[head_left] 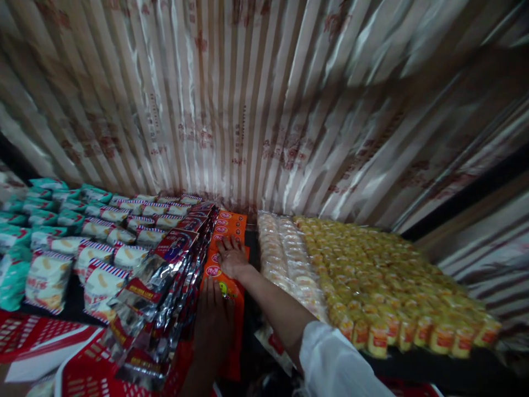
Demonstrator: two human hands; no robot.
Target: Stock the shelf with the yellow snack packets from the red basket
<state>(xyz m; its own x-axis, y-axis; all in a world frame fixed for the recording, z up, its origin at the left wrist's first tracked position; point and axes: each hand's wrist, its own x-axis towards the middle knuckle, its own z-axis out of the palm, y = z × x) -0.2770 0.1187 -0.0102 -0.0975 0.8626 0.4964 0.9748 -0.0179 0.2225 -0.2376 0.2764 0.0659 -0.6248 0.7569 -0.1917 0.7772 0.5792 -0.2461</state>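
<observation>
Resting on the orange packets (238, 303) at seven o'clock from centre, the right hand (232, 258) and left hand (214, 313) have fingers outstretched; the packets look light, slippery, best held by edges.

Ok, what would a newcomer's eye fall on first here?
Probably the bright orange packets near the centre, with the left hand and right hand laid on them. Next, perhaps, the broad block of yellow packs at right, then the striped sheeting behind everything.
</observation>
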